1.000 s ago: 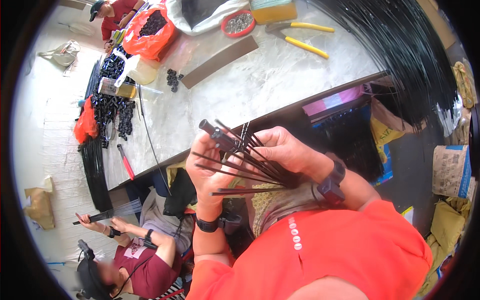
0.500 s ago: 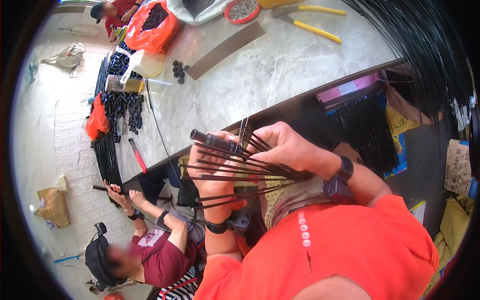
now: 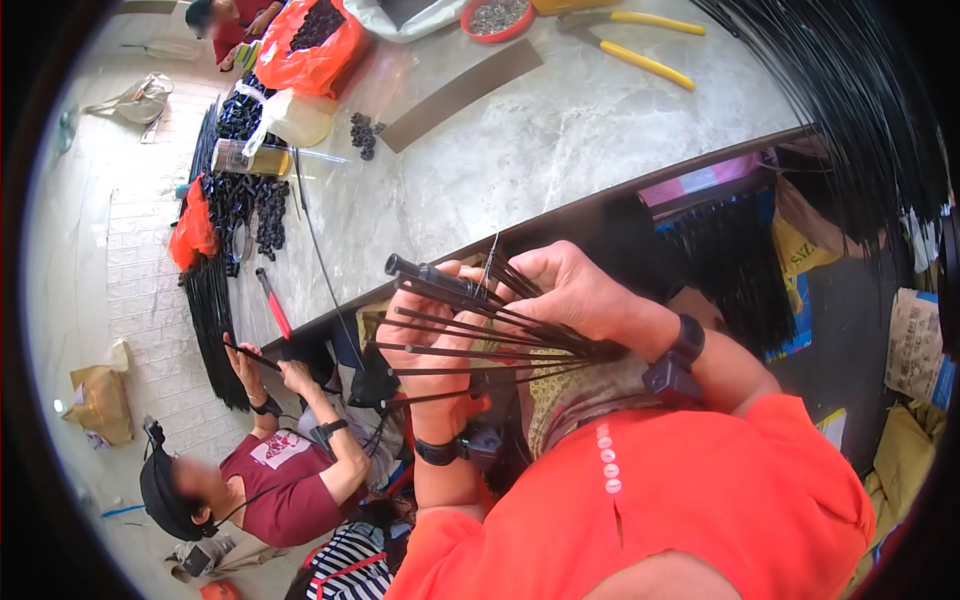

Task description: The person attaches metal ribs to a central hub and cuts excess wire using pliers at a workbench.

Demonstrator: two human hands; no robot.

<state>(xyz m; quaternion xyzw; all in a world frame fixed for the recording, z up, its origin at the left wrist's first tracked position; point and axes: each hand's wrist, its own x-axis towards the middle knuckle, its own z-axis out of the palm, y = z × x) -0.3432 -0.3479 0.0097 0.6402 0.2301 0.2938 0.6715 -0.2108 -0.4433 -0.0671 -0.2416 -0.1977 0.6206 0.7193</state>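
Head view, from left to right: a tan paper bag (image 3: 101, 407) sits on the floor at the far left. Next, a co-worker in a maroon shirt (image 3: 285, 495) and dark cap (image 3: 165, 490) raises both hands around a thin dark strip (image 3: 255, 356). Above them, long black rods (image 3: 208, 330) hang over the table's end, beside a red plastic bag (image 3: 193, 222) and a heap of small black parts (image 3: 237, 195). A red-handled tool (image 3: 272, 303) lies near the edge of the grey marbled table (image 3: 470, 165). At the middle, in front of the wearer's body and near that edge, the left hand (image 3: 428, 340) is curled around a black tube (image 3: 415, 270) at the upper end of a fanned bundle of dark rods (image 3: 545, 332). Close beside it, the right hand (image 3: 580, 290) grips the same bundle, thumb and fingers closed next to a fine wire (image 3: 493, 250) that sticks up. Farther right, yellow-handled cutters (image 3: 650, 65) lie on the table, and a mass of long black rods droops past its right end.
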